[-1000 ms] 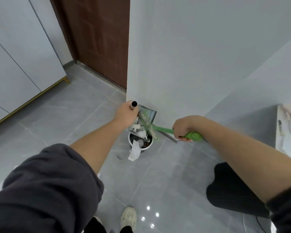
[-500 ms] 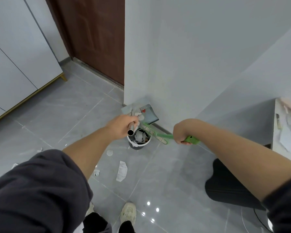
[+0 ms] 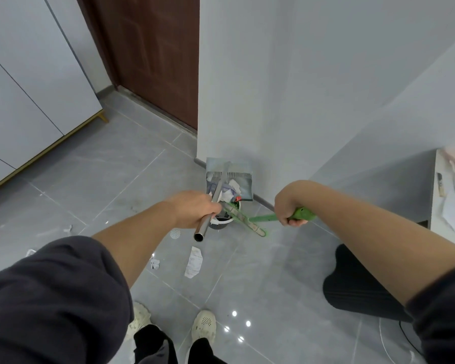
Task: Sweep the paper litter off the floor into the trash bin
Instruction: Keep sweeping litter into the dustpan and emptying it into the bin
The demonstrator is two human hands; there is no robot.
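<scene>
My left hand (image 3: 195,210) grips the metal handle (image 3: 208,219) of a grey dustpan (image 3: 230,177), which is tipped over a small white-rimmed trash bin (image 3: 221,223) by the wall corner. Crumpled paper (image 3: 229,191) lies in the pan above the bin. My right hand (image 3: 286,207) grips the green handle of a small brush (image 3: 250,223), whose head lies at the bin's right side. A long paper strip (image 3: 194,261) and smaller scraps (image 3: 155,263) lie on the grey tile floor in front of the bin.
A white wall corner (image 3: 199,127) stands behind the bin, a brown door (image 3: 153,56) to its left. White cabinets (image 3: 24,88) line the left. A black cushion-like object (image 3: 357,287) lies on the right floor. My shoes (image 3: 204,324) are below. More scraps (image 3: 30,252) lie at left.
The dustpan has tilted up further, its pan now standing nearly upright against the wall above the bin. A paper strip that hung at the bin's edge fell to the floor.
</scene>
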